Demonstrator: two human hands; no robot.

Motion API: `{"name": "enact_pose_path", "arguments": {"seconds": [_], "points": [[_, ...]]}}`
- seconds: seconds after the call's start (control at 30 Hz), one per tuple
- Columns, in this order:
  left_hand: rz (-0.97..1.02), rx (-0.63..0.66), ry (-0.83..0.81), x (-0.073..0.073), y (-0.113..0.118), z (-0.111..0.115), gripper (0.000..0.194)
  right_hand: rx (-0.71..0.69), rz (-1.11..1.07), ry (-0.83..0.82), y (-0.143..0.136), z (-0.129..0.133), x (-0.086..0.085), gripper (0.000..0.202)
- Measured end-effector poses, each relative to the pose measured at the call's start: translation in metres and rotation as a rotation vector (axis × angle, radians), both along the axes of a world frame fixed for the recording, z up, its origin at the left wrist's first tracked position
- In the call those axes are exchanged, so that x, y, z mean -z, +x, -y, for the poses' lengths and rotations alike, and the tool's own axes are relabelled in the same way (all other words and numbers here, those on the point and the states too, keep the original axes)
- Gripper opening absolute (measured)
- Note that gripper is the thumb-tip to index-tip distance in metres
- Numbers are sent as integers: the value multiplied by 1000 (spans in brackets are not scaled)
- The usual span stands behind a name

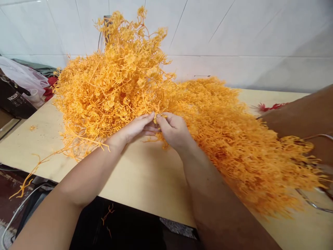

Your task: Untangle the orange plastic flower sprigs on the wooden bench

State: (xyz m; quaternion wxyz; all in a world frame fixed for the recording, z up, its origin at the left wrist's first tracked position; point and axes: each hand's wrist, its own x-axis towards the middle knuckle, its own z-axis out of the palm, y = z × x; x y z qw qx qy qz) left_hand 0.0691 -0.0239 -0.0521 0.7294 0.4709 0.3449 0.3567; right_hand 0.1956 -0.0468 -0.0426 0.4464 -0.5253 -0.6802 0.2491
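Two hands pinch one small orange plastic sprig at the near edge of a huge heap.

The left hand (135, 130) and right hand (174, 131) meet fingertip to fingertip, each grip closed on the same orange sprig (156, 117), most of which is hidden behind the fingers. Just beyond the grip, and spreading to both sides of it, the orange pile (114, 83) covers the counter (145, 177); single pieces in it cannot be told apart. Far right of the grip, another person's arm (299, 118) is cut off by the frame edge. Far left, a clear plastic bag (23, 78) lies partly out of view.
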Motion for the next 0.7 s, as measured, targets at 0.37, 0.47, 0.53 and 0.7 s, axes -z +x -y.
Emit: {"name": "enact_pose_path", "arguments": {"seconds": [0.37,0.47,0.53,0.7], "points": [[96,-267,-82,-15,5,5,34,-241,252,-36,-10,8,-2,28],[99,-325,-128,-18,4,5,25,-314,282,-36,-12,12,-8,28],[77,-353,-144,-18,4,5,21,-339,293,-24,-11,14,-12,27],[2,-411,-128,-17,8,2,28,-388,289,-7,-8,18,-15,26]]}}
